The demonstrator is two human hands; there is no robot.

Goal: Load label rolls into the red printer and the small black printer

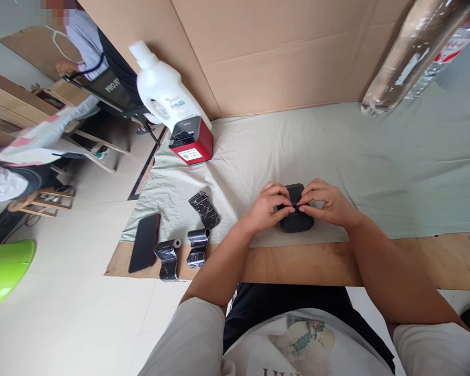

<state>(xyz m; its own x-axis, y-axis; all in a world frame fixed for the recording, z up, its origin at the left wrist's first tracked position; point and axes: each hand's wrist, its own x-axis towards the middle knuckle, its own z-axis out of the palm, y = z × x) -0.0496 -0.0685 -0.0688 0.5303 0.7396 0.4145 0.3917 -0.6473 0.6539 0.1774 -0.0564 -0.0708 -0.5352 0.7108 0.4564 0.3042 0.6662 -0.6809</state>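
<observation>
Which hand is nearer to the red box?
Left. The left hand is at the left side of the black case, right of the red box; the right hand is farther right, at the case's right side.

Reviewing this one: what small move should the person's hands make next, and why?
Probably ease the left hand and right hand slightly apart, without lifting the black case. Their fingertips come together over its middle and cover that part from the head camera, while the case's far and near ends show.
</observation>
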